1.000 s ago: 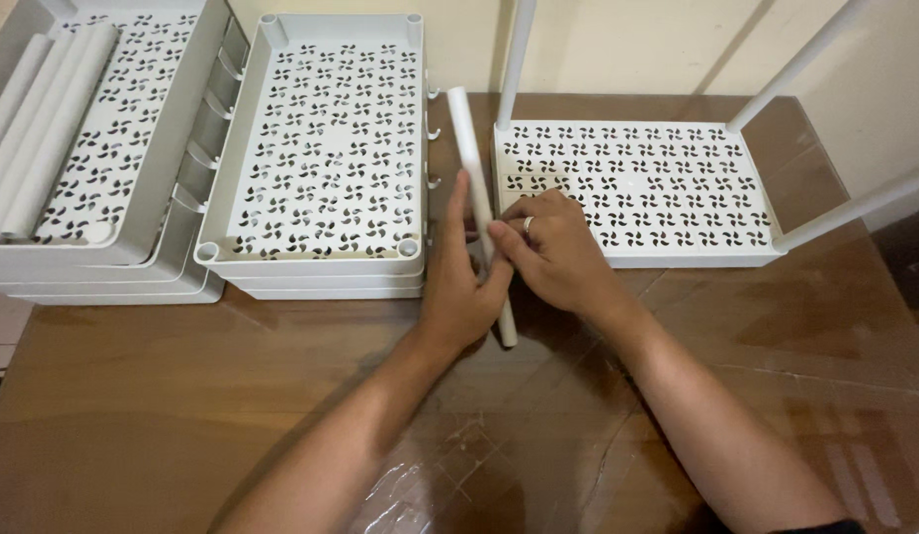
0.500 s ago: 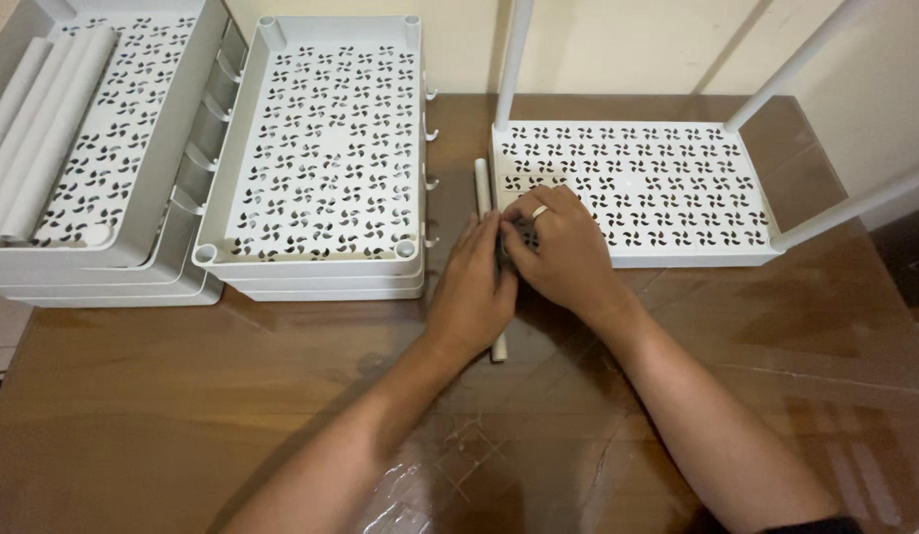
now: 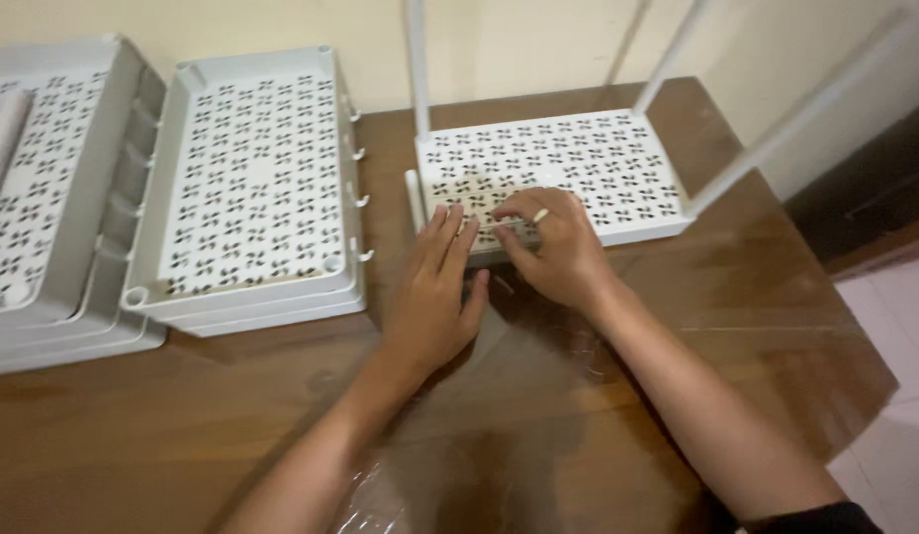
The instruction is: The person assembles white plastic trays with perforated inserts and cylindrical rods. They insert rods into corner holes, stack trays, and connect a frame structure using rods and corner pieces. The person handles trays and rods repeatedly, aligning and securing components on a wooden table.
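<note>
The view has swung right and tipped down compared with a second ago, and the white tube that lay long and plain between the hands is now mostly hidden. Only a short stub of the white tube (image 3: 414, 195) shows, just left of the perforated shelf tray (image 3: 617, 168) in the upper middle of the frame. Looks to me like it's being worked in at that tray's near left corner.

The left hand (image 3: 432, 297) lies flat with fingers spread long, fingertips on the tray's front edge, not closed on anything I can see. The right hand (image 3: 553, 247) is curled, ring showing, fingers pressing at the same edge; whether it pinches the tube, can't tell.

A stack of matching trays (image 3: 252, 188) sits upper left on the brown desk (image 3: 182, 435).
</note>
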